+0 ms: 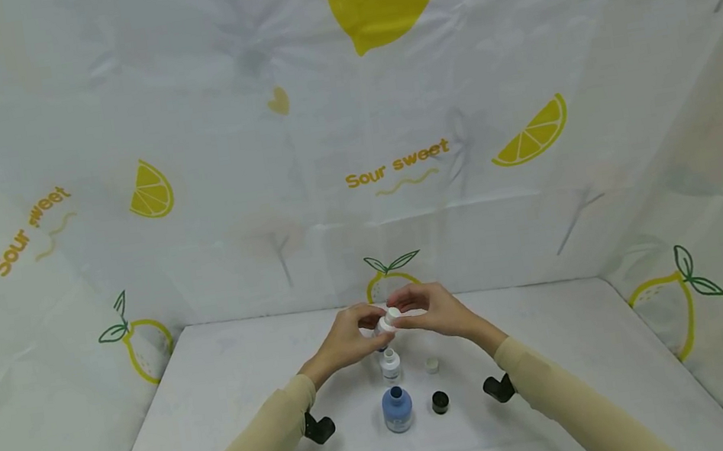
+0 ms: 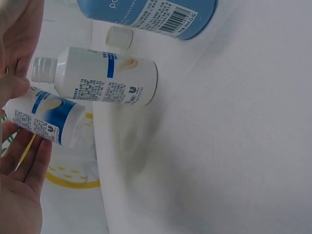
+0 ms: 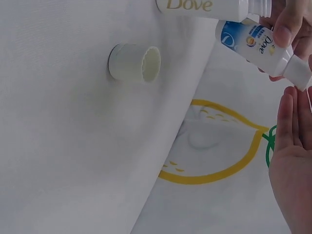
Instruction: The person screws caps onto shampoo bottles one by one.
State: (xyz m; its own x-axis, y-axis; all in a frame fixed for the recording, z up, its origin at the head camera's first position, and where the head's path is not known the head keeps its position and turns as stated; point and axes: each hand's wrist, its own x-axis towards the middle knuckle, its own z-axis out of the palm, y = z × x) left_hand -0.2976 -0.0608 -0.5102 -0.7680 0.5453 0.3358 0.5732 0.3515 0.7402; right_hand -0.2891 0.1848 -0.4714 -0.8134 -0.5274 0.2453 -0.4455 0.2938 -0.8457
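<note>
My left hand (image 1: 352,335) grips a small white and blue Dove bottle (image 3: 256,46), held tilted above the table's far part. At its top is a white cap (image 3: 297,72), with my right hand (image 1: 434,311) pinching it between thumb and fingers. Just below the hands stands an uncapped white Dove bottle (image 2: 105,75), its threaded neck bare. A white cap (image 3: 131,63) lies to its right. Nearer to me are a blue bottle (image 1: 397,410) with a dark opening and, beside it, a black cap (image 1: 440,402).
The white table (image 1: 222,415) ends at a hanging white sheet (image 1: 229,221) printed with lemons, which also covers both sides. A black wrist camera (image 1: 319,427) sits under the left forearm, another wrist camera (image 1: 499,389) under the right.
</note>
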